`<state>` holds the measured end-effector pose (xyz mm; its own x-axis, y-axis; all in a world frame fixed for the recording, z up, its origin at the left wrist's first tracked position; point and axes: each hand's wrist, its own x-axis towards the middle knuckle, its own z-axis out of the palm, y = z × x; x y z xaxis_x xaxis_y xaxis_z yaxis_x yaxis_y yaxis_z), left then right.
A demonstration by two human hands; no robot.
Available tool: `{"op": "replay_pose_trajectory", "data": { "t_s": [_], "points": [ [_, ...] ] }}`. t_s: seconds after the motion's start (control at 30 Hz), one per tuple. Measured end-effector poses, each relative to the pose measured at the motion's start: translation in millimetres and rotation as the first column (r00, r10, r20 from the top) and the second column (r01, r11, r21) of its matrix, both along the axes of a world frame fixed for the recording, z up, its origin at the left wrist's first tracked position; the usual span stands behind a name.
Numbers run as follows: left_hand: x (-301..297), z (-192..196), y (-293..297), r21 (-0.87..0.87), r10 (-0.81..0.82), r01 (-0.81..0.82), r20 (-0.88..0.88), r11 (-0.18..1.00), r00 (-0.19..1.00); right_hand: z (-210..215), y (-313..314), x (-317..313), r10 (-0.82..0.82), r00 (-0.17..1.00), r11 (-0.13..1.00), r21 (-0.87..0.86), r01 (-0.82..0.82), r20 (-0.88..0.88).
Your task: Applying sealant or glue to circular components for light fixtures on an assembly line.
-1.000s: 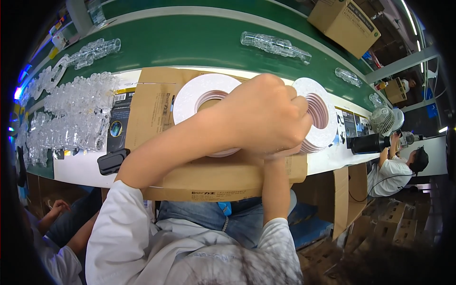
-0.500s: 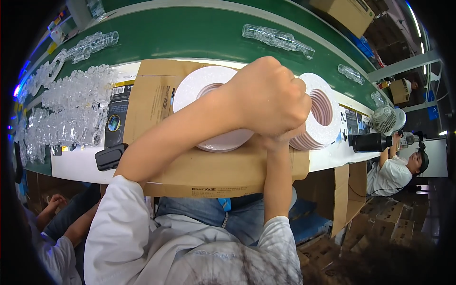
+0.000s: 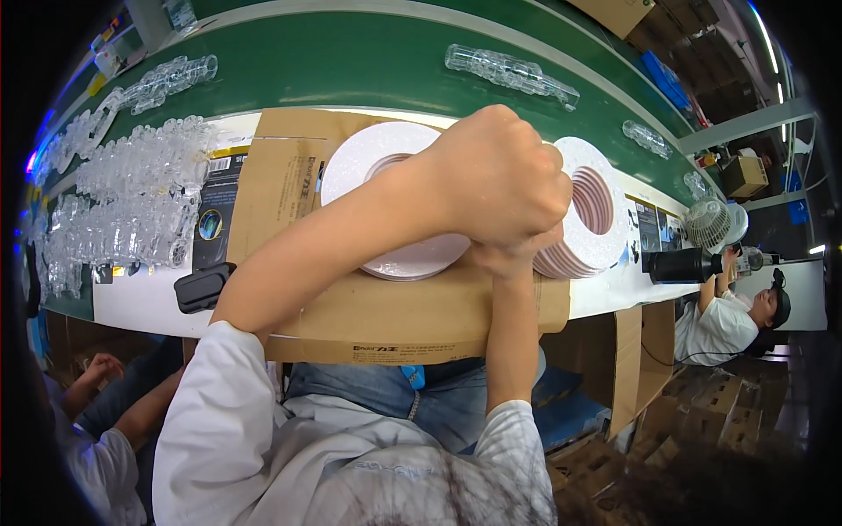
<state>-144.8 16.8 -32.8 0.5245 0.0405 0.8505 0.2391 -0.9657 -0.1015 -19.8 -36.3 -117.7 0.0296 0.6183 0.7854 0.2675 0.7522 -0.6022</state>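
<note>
My left forearm reaches across to the right, and my left hand [image 3: 507, 175] is closed in a fist, its back and knuckles showing. Just beneath it is my right hand [image 3: 507, 260], touching it and mostly covered, so its fingers are hidden. What the left fist holds, if anything, cannot be seen. Behind the left forearm lies a white ring-shaped roll [image 3: 355, 167] with a glittery face, on flat brown cardboard [image 3: 276, 197]. Close to the right of my hands, a stack of similar white rings [image 3: 605, 250] with pinkish inner edges stands tilted.
Many clear plastic bottle-like pieces [image 3: 132, 228] crowd the left. More clear pieces [image 3: 513, 74] lie on the green belt [image 3: 351, 61]. A black case [image 3: 203, 289] sits by my left elbow. At right are a white fan [image 3: 709, 221] and a co-worker [image 3: 715, 333].
Both hands stay nearly still, one over the other. A large carton at the upper right has shifted up, partly out of view.
</note>
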Motion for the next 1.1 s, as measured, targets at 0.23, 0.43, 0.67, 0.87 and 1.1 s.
{"op": "replay_pose_trajectory", "data": {
  "t_s": [0.23, 0.43, 0.67, 0.87, 1.1],
  "points": [
    [3.0, 1.1, -2.5, -0.008, 0.013, -0.013, 0.027, 1.000, 1.000, -0.7, 6.8, 1.3, -0.040, 0.995, 0.999, 0.000, 0.041, -0.091],
    [12.3, -2.5, 2.1, 0.075, 0.020, -0.027, 0.096, 0.997, 0.995, -18.5, 8.7, 22.1, -0.321, 0.860, 0.945, 0.072, 0.320, 0.398],
    [9.8, -6.2, 4.1, 0.032, 0.046, -0.048, 0.065, 0.998, 0.997, -17.4, 11.6, 16.8, -0.271, 0.939, 0.958, 0.155, 0.242, 0.213],
    [8.2, -7.3, 6.4, 0.032, 0.042, -0.044, 0.076, 0.999, 0.996, -15.1, 14.5, 13.3, -0.227, 0.954, 0.964, 0.183, 0.192, 0.195],
    [7.7, -7.8, 7.4, 0.013, 0.066, -0.067, 0.037, 0.998, 0.997, -11.9, 13.1, 14.6, -0.183, 0.961, 0.982, 0.089, 0.168, 0.208]
  ]
}}
